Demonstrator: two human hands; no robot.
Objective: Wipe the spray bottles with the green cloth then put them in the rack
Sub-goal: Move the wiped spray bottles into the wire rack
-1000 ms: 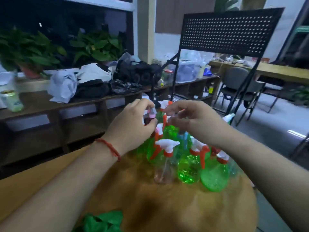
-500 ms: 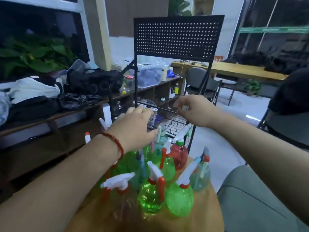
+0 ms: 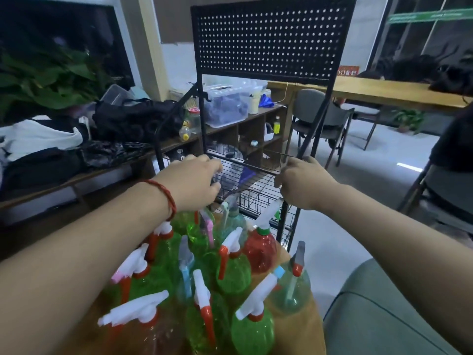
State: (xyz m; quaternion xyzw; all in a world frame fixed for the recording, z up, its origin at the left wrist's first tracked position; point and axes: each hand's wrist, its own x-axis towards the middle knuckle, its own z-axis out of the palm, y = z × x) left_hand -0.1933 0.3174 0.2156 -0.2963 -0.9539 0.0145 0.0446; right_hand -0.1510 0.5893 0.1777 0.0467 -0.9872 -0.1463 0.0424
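The black rack [image 3: 271,39] has a pegboard top and wire baskets [image 3: 256,180] and stands just beyond the table. My left hand [image 3: 197,180] reaches into the upper basket, its fingers and thumb curled round a clear spray bottle [image 3: 230,172] lying there. My right hand [image 3: 302,185] grips that basket's front right rim. Below my arms, several spray bottles crowd the round wooden table [image 3: 314,321]: mostly green ones [image 3: 253,331], one red [image 3: 259,252] and a clear one [image 3: 291,290]. The green cloth is out of view.
A grey cushioned seat [image 3: 384,319] is at the lower right. A wooden bench [image 3: 76,180] with bags and clothes runs along the left. Behind the rack are a grey chair [image 3: 320,119] and a long wooden table [image 3: 384,90]. A person in dark clothes [image 3: 453,139] sits at the right edge.
My view swung right and up from the bottles toward the rack. Both hands moved forward off the bottle cluster to the upper wire basket, where the right hand took hold of its rim.
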